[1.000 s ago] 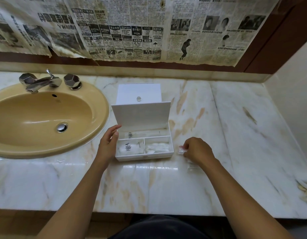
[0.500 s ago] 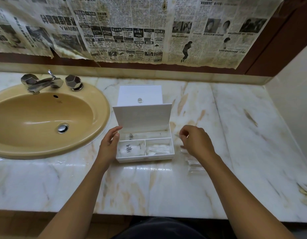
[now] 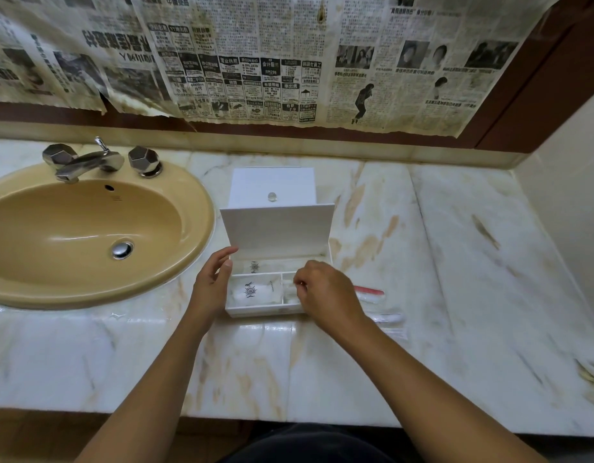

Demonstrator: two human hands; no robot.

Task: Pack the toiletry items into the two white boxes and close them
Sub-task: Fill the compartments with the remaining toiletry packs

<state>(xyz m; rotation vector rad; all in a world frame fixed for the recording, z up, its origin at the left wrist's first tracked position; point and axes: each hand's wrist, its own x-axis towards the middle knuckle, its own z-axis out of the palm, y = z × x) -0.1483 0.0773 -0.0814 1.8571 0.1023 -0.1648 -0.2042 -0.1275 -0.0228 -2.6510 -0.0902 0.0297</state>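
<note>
On marble counter (image 3: 422,262) beside tan sink (image 3: 88,228), open white box (image 3: 278,279), lid up; closed white box (image 3: 272,185) behind. Left hand (image 3: 212,289) fingers spread, steadying box's left side. Right hand (image 3: 325,292) over right compartment, fingers pinched, contents unclear. Red-tipped packet (image 3: 369,291) right.

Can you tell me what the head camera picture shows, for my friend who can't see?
Two bare hands work at an open white box on a marble counter: left hand steadies its side, right hand pinches over a compartment. A closed white box sits behind, a yellow sink left.

White box (image 3: 278,228); tan sink (image 3: 88,228); red-tipped, perhaps, packet (image 3: 369,291).
</note>
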